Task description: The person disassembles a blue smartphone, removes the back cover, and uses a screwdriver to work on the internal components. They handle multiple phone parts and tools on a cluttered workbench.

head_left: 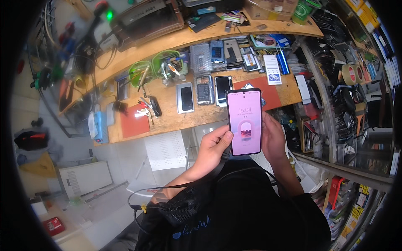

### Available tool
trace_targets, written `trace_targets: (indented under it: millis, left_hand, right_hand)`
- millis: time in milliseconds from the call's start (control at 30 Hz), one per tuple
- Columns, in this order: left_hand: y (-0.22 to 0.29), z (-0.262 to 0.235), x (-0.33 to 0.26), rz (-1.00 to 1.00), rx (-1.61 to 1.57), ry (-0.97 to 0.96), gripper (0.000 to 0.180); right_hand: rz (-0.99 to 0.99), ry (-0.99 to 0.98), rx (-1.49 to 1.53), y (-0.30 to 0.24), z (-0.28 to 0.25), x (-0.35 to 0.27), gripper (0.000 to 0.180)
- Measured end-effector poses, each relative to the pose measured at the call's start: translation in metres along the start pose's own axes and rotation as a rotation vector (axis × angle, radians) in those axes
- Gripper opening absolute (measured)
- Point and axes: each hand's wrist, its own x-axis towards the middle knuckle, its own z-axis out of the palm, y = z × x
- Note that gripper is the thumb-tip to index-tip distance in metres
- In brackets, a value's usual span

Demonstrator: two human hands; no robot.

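Two hands are holding a lit phone upright near the desk's near edge.
The left hand [214,149] is pinching the left side of the tall black-rimmed phone with a glowing pink screen [244,122], thumb at the rim; the right hand [274,138] is cupping the right side, though I cannot tell how tightly, its fingers being partly hidden. Gripping by the sides is probably keeping the screen uncovered. Behind the phone, the pale wooden desk [180,120] is carrying a flat reddish-orange mat [272,95]; the metal-framed glass cabinet [324,113] is limiting room rightward, while space nearer the left hand is looking freer.
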Motion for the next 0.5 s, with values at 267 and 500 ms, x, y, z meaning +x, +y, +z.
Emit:
trace_targets:
  millis: [267, 500]
  left_hand:
    - [0.004, -0.028, 0.009, 0.011, -0.090, 0.044, 0.036]
    - [0.001, -0.034, 0.024, -0.044, -0.093, 0.060, 0.043]
  right_hand:
    - [0.233, -0.012, 0.245, 0.025, 0.022, 0.035, 0.053]
    - [0.354, -0.227, 0.361, 0.013, 0.030, 0.061, 0.062]
